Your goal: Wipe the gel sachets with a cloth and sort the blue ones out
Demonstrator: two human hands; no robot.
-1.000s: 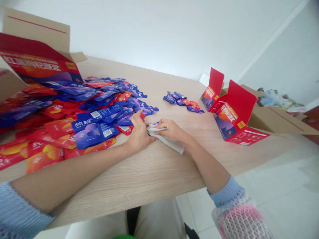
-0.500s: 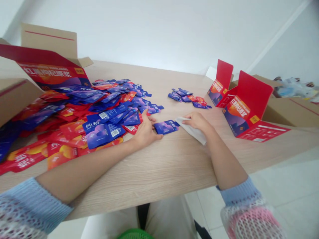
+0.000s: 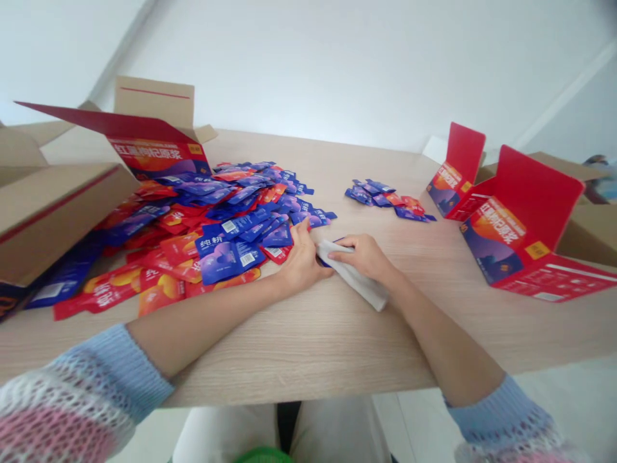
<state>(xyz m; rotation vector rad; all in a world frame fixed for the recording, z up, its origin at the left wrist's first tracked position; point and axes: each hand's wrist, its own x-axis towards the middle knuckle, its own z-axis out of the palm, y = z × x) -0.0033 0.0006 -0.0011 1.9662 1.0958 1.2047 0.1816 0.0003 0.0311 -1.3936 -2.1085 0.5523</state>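
Note:
My left hand (image 3: 303, 260) rests on the table with its thumb and fingers closed on the left edge of a blue pouch (image 3: 322, 262). In my right hand (image 3: 364, 257) is a folded white cloth (image 3: 359, 283), pressed over the pouch and hiding most of it. Just left of my left hand spreads a large heap of blue pouches (image 3: 224, 259) and red pouches (image 3: 161, 296). Beyond my right hand lies a small group of blue and red pouches (image 3: 371, 194).
An open red carton (image 3: 154, 154) stands behind the heap, and another open carton (image 3: 62, 212) is at the left edge. Two open red boxes (image 3: 496, 238) (image 3: 448, 183) stand at the right. Below the table edge shows a green basket (image 3: 264, 456).
My right hand has moved the cloth left across the pouch, covering most of its printed face. My left hand stays at the pouch's left edge. The view has shifted left.

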